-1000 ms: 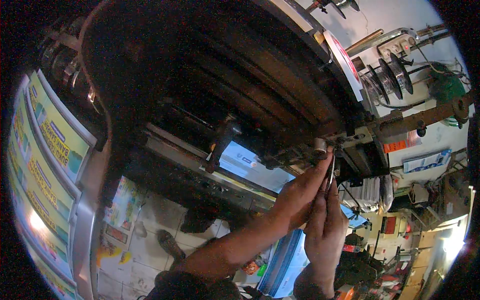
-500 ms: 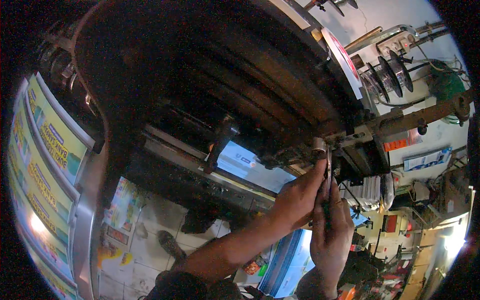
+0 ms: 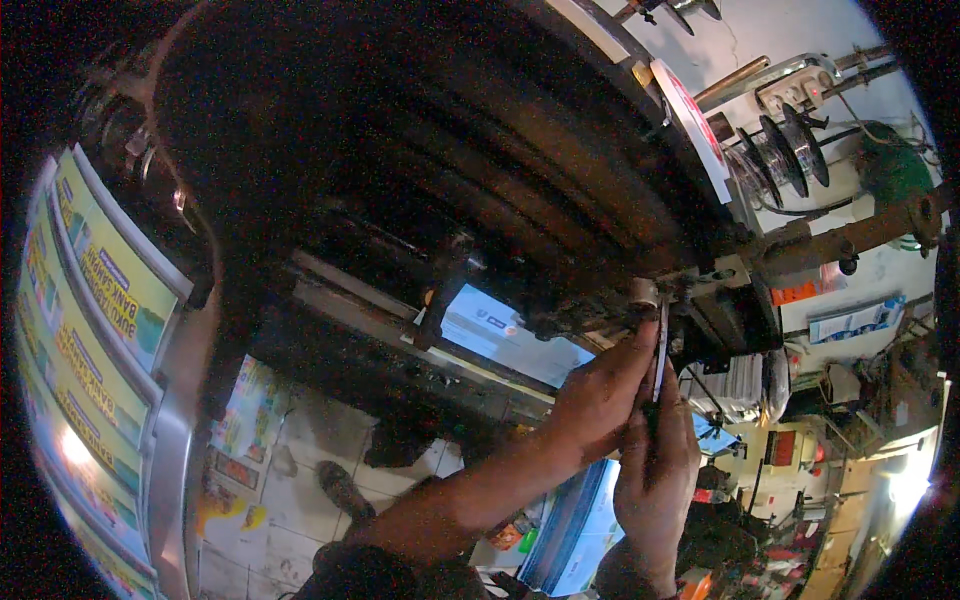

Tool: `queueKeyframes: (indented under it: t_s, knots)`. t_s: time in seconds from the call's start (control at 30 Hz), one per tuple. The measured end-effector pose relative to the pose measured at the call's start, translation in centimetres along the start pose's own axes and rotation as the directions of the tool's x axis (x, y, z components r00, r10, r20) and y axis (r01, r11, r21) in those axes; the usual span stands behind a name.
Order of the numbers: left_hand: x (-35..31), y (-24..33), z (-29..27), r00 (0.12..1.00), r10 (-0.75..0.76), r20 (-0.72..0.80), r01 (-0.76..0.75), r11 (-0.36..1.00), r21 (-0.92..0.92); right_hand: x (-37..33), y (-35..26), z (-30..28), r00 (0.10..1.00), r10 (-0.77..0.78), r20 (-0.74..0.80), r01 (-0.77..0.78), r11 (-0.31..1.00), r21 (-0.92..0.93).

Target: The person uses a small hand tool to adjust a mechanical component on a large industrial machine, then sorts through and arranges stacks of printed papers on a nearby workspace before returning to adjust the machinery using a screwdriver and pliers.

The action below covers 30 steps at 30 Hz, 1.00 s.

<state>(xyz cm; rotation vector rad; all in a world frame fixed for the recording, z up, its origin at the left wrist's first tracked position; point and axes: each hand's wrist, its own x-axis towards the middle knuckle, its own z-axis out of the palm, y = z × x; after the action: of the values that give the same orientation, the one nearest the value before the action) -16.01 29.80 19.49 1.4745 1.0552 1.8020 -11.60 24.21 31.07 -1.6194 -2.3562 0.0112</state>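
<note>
My right hand [image 3: 655, 455] is wrapped round a slim, shiny metal tool [image 3: 660, 350] that points up at the underside of a dark machine [image 3: 520, 190]. Its exact kind does not show. Close on its left, my left hand [image 3: 605, 395] reaches up with closed fingers. Their tips are just below a short round metal piece [image 3: 642, 291] on the machine; what they grip is hidden. Both hands are side by side and appear to touch. A rusty bar [image 3: 850, 238] runs right from the machine, near the tool's upper end.
Yellow-and-blue printed sheets [image 3: 110, 280] lie in stacks at the left, beside a metal edge [image 3: 180, 470]. Below are a tiled floor [image 3: 310, 440] and a blue-edged stack [image 3: 575, 530]. Black discs on a rod [image 3: 785, 155] and a power strip [image 3: 795, 90] sit at the upper right.
The metal tool has turned or tilted slightly, and its side now catches more light. Both hands stay at the same spot under the machine; the view has shifted a little.
</note>
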Motion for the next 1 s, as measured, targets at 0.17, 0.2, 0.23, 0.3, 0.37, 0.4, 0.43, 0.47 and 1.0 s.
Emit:
queueKeyframes:
  t_s: [0.17, 0.2, 0.23, 0.3, 0.37, 0.4, 0.43, 0.47, 1.0]
  knots:
    - [0.7, 0.8, -0.6, 0.994, -0.095, 0.046, 0.099, 0.990, -0.102, -0.5, 0.7, 0.5, 0.999, 0.041, -0.020, -0.039, 0.995, 0.088]
    - [0.7, 0.8, -0.5, 0.995, -0.094, 0.045, 0.098, 0.990, -0.099, -0.6, 0.8, 0.6, 0.999, 0.039, -0.020, -0.037, 0.995, 0.090]
    - [0.7, 0.7, -0.3, 0.996, -0.083, 0.030, 0.085, 0.995, -0.055, -0.6, 1.0, 0.6, 0.998, 0.053, -0.017, -0.052, 0.995, 0.084]
    - [0.7, 0.6, -0.2, 0.997, -0.072, 0.017, 0.072, 0.997, -0.011, -0.7, 1.0, 0.6, 0.997, 0.070, -0.013, -0.068, 0.995, 0.077]
    - [0.6, 0.6, -0.1, 0.996, -0.084, 0.012, 0.084, 0.996, 0.016, -0.7, 1.0, 0.5, 0.995, 0.101, 0.007, -0.101, 0.987, 0.124]
    - [0.6, 0.6, -0.2, 0.996, -0.084, 0.014, 0.084, 0.996, 0.017, -0.7, 1.1, 0.5, 0.995, 0.102, 0.007, -0.102, 0.987, 0.125]
    - [0.6, 0.8, -0.3, 0.993, -0.114, 0.032, 0.113, 0.993, 0.025, -0.8, 1.4, 0.6, 0.994, 0.111, 0.018, -0.113, 0.985, 0.129]
    - [0.6, 0.8, -0.3, 0.988, -0.144, 0.050, 0.142, 0.989, 0.033, -0.8, 1.6, 0.6, 0.992, 0.121, 0.029, -0.123, 0.983, 0.134]
    - [1.2, 1.7, -1.0, 0.994, -0.010, -0.108, 0.003, 0.998, -0.064, 0.5, 1.0, -1.6, 0.997, 0.062, 0.035, -0.064, 0.995, 0.080]
